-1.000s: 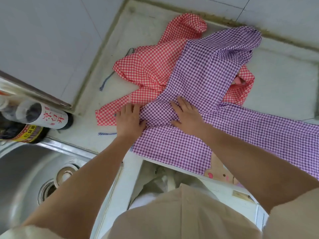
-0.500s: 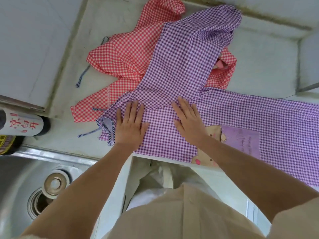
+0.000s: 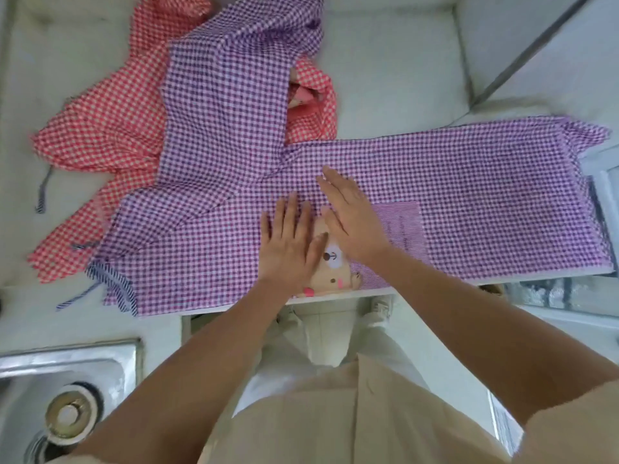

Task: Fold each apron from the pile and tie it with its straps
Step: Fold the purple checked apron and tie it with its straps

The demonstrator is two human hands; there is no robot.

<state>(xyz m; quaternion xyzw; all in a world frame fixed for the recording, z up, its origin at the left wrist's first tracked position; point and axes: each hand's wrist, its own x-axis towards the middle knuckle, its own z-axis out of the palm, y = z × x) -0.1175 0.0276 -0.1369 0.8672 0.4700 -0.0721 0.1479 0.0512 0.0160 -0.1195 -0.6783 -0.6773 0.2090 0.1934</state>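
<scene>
A purple gingham apron [image 3: 469, 195] lies spread along the counter's front edge, its upper part bent back over a red gingham apron [image 3: 110, 128] behind it. A bear patch [image 3: 330, 269] and a lilac pocket [image 3: 402, 226] show on the purple cloth. My left hand [image 3: 288, 246] presses flat on the apron just left of the bear. My right hand [image 3: 351, 219] lies flat beside it, fingers straight, covering part of the bear. A striped blue strap [image 3: 114, 289] sticks out at the apron's left corner.
The white counter [image 3: 395, 78] runs back to a wall corner. A steel sink [image 3: 67, 396] with its drain sits at the lower left. The counter's front edge [image 3: 335, 298] runs just under my wrists. A glass-fronted unit [image 3: 569, 296] stands at the right.
Both hands slid to the right along the purple apron, from its left part to the bear patch. The view shifted right, so the bottles at the left are out of frame.
</scene>
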